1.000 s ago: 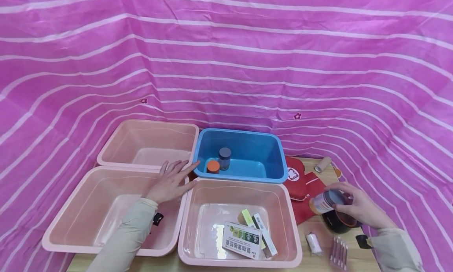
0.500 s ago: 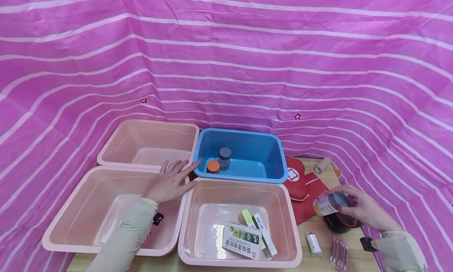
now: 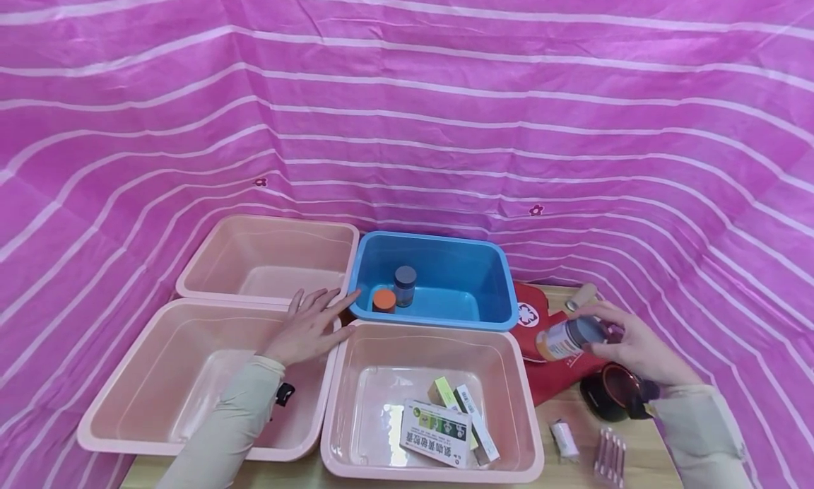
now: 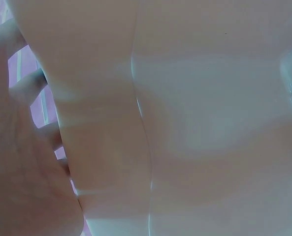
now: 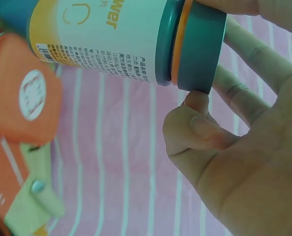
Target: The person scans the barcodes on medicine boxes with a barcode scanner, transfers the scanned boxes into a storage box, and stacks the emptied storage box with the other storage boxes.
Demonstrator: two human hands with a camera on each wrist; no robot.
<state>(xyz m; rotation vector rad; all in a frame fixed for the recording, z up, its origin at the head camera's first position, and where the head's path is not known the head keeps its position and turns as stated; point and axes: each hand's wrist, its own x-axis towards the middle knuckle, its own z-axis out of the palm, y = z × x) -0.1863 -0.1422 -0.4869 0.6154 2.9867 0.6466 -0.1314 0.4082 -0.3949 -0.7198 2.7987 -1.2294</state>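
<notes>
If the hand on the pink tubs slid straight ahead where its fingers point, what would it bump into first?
Probably the blue tub: the left hand lies flat on the pink rims, fingertips almost at its near corner.

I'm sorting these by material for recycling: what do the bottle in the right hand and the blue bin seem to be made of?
The bottle, gripped by the right hand, looks like plastic: glossy printed label, teal cap with an orange ring. The blue bin looks like smooth moulded plastic, with a rolled rim and soft sheen.

Labelled bottle (image 5: 111,37) — capped end in right hand (image 5: 244,147) — above red pouch (image 5: 22,98)
</notes>
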